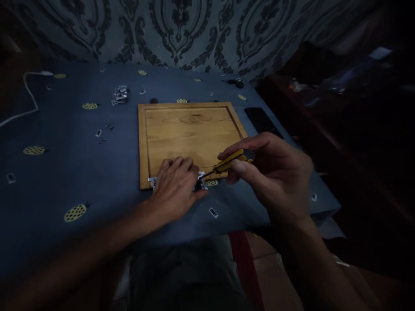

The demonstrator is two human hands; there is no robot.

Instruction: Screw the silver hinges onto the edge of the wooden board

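Observation:
A wooden panel [191,134] with a raised border lies flat on the table. My left hand [177,185] rests over its near edge, fingers bent and pressing on a small metal piece [202,183] that looks like a bracket or hinge. Part of that metal shows on both sides of the hand; the rest is covered. In my right hand [272,168] is a screwdriver with a yellow and black handle [231,162], pinched between thumb and fingers. Its thin shaft slants down to the left, the tip at the metal piece.
Several shiny metal pieces [120,95] sit in a pile at the back left. Small screws [103,141] lie nearer, left of the panel. A black phone [262,121] is at the right, a dark object [235,82] behind it. A white cable [27,88] runs along the left.

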